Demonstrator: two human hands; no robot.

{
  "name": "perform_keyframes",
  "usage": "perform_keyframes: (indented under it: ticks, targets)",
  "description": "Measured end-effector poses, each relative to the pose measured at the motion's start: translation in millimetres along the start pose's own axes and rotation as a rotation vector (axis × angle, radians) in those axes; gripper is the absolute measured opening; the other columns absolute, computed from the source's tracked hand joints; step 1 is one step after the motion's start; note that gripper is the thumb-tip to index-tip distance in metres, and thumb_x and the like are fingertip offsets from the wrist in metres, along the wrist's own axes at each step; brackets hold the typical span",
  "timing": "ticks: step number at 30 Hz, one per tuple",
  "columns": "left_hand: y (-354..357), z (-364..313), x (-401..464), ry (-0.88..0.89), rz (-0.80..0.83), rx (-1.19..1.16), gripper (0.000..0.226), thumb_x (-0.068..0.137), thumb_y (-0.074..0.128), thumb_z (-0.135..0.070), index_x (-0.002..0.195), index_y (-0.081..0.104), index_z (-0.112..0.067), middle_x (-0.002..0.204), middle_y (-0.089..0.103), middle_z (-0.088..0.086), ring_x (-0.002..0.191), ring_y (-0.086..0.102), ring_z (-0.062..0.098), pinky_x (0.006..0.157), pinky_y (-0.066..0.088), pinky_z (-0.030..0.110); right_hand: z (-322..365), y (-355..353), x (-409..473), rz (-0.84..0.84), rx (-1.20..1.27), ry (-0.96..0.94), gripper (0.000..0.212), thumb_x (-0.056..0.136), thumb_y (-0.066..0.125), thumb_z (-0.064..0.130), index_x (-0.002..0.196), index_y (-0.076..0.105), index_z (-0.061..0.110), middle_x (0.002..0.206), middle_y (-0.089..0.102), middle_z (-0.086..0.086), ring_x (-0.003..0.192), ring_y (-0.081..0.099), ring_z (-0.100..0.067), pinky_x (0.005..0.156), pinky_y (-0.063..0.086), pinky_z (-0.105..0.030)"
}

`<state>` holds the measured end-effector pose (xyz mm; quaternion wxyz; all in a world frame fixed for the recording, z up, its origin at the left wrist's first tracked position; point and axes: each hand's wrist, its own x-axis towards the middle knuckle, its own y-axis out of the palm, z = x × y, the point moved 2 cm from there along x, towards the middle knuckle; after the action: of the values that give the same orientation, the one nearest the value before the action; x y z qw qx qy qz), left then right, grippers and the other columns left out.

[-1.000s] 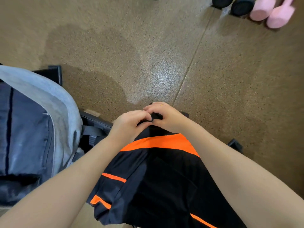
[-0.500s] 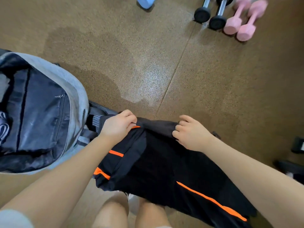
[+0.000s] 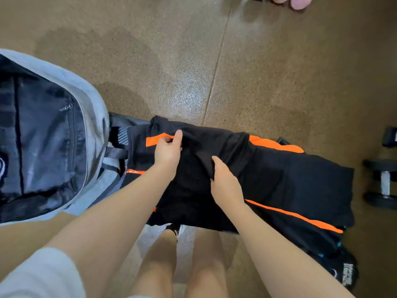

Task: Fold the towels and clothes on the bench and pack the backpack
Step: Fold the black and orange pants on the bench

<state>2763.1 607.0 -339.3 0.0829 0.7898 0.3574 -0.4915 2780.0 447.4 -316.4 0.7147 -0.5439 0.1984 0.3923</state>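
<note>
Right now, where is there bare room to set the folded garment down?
Bare floor beyond the garment, up to the pink dumbbells. Crowded: backpack left, black dumbbell right, both hands, left hand and right hand, gripping the garment.

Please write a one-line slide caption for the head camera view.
Both hands, left hand and right hand, grip a black-and-orange garment beside an open grey backpack.

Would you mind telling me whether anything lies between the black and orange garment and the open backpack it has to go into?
Nothing visible does. The black and orange garment, gripped by the left hand and the right hand, lies right beside the backpack, whose open mouth faces up; only the backpack's own straps sit between.
</note>
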Motion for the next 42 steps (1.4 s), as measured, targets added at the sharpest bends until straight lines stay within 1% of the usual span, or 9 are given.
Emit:
perform_keyframes:
  ticks: [4,9,15,19,24,29,35,39,42]
  targets:
    - [5,-20,6,0.159,0.018,-0.091,0.015,0.086,0.062,-0.026,0.086,0.051,-0.016,0.076,0.054,-0.001,0.074,0.052,0.015,0.074,0.042,0.031,14,8,-20,-0.002,-0.165,-0.213,0.041,0.093,0.042,0.006,0.133,0.04,0.016,0.126,0.043,-0.007,0.091,0.058,-0.038,0.072,0.044,-0.04]
    - [-12,-13,12,0.217,0.011,0.003,0.035,0.089,0.046,-0.02,0.123,0.053,-0.018,0.101,0.066,0.008,0.087,0.058,0.016,0.091,0.047,0.035,33,19,-27,0.268,0.001,-0.268,0.036,0.095,0.049,0.033,0.126,0.051,0.017,0.114,0.054,-0.004,0.105,0.055,-0.026,0.087,0.046,-0.038]
    - [0,22,-6,0.168,-0.054,0.284,0.047,0.086,0.062,-0.031,0.123,0.042,-0.011,0.095,0.057,0.002,0.091,0.054,0.018,0.08,0.038,0.025,-37,-30,16,-0.464,0.358,0.376,0.025,0.09,0.056,0.025,0.111,0.057,0.011,0.118,0.052,-0.013,0.11,0.052,-0.031,0.09,0.041,-0.039]
    - [14,42,-20,0.188,-0.14,0.352,0.042,0.083,0.066,-0.026,0.113,0.046,-0.006,0.095,0.058,0.004,0.094,0.053,0.023,0.079,0.039,0.028,-70,-31,37,-0.311,0.458,0.485,0.036,0.09,0.058,0.029,0.119,0.051,0.01,0.118,0.056,-0.009,0.11,0.053,-0.029,0.092,0.041,-0.039]
    - [13,42,-32,0.267,-0.222,0.649,0.025,0.089,0.056,-0.029,0.075,0.046,-0.011,0.093,0.056,0.01,0.1,0.049,0.035,0.078,0.04,0.041,-75,-39,32,-0.324,0.501,0.39,0.02,0.087,0.058,0.027,0.075,0.054,0.012,0.077,0.054,0.001,0.082,0.05,-0.021,0.077,0.039,-0.034]
    - [-3,27,-52,0.43,-0.3,0.689,0.026,0.094,0.049,-0.025,0.106,0.061,-0.006,0.123,0.051,0.008,0.113,0.043,0.03,0.089,0.036,0.038,-76,-19,-17,-0.286,0.827,0.437,0.025,0.082,0.057,0.03,0.071,0.042,0.014,0.071,0.042,-0.01,0.064,0.041,-0.023,0.061,0.037,-0.036]
    - [-19,24,-72,0.424,-0.214,0.483,0.033,0.099,0.035,-0.019,0.066,0.033,-0.013,0.071,0.046,0.004,0.071,0.036,0.022,0.061,0.022,0.03,-61,16,-58,-0.192,0.998,0.532,0.023,0.097,0.037,0.018,0.075,0.042,0.014,0.081,0.05,-0.011,0.064,0.048,-0.026,0.035,0.036,-0.016]
    - [-21,28,-62,0.314,-0.086,0.426,0.032,0.1,0.028,-0.021,0.068,0.027,-0.017,0.067,0.035,0.0,0.071,0.033,0.023,0.066,0.025,0.033,-52,39,-52,0.089,0.895,0.583,0.021,0.099,0.027,0.021,0.088,0.042,0.01,0.068,0.058,-0.011,0.044,0.055,-0.017,0.043,0.037,-0.02]
    - [-30,35,-49,0.224,-0.113,0.595,0.018,0.099,0.034,-0.021,0.103,0.043,-0.006,0.094,0.056,0.018,0.09,0.05,0.037,0.076,0.036,0.04,-60,33,-43,0.201,0.447,0.492,0.029,0.098,0.029,0.031,0.087,0.048,0.011,0.079,0.067,-0.015,0.071,0.065,-0.031,0.068,0.049,-0.031]
